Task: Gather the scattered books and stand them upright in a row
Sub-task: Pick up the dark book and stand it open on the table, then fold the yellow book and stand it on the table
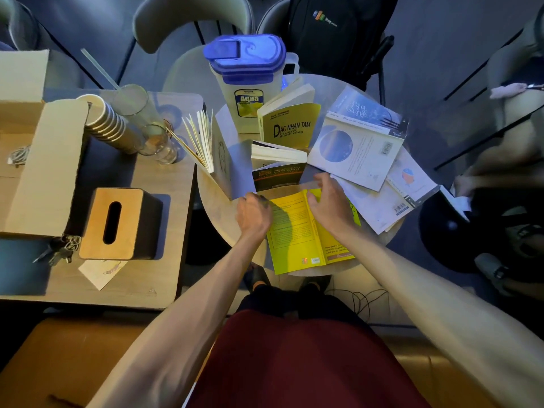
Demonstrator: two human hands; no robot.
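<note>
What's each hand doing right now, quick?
Left hand: closed at the yellow book's left edge; grip unclear.
Right hand: open, resting on it.

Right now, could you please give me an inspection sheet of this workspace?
Surface: round table, crowded.
Job's things: yellow book flat at near edge; olive book, dark book and white book standing, fanned open; pale books flat at right.
Clutter: blue-lidded jug, glasses, cup stack, tissue box, cardboard box.
Hands: left hand at yellow book's left edge; right hand resting on it.
Cables: black cable on floor.
Surroundings: chairs, backpack.
</note>
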